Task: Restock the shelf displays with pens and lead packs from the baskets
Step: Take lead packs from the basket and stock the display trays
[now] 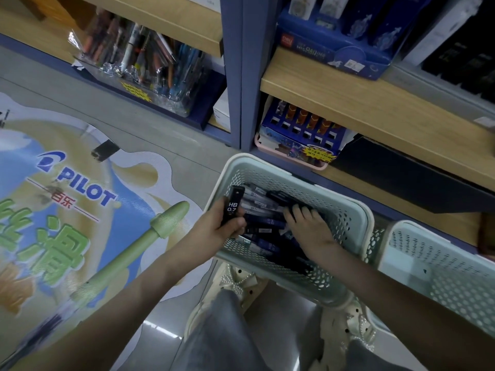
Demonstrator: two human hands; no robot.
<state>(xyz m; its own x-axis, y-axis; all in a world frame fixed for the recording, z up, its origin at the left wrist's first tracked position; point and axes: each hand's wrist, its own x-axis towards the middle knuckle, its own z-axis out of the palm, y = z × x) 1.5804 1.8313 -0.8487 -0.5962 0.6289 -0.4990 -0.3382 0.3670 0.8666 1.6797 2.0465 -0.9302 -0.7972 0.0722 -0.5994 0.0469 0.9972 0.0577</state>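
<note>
Beside the shelves [375, 108], left hand [214, 226] grips a lead pack [232, 207] while right hand [310, 226] rests palm-down in the basket [345, 218], grip unclear.

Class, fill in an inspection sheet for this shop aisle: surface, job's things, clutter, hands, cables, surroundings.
Surface: grey floor with a Pilot sticker.
Job's things: lead packs lie in a basket; second basket beside it, contents unclear.
Clutter: nothing seen.
Hands: left hand grips an HB 0.7 pack; right hand is among the lead packs, grip unclear.
Cables: nothing seen.
Surroundings: wooden shelves with pen displays.
</note>
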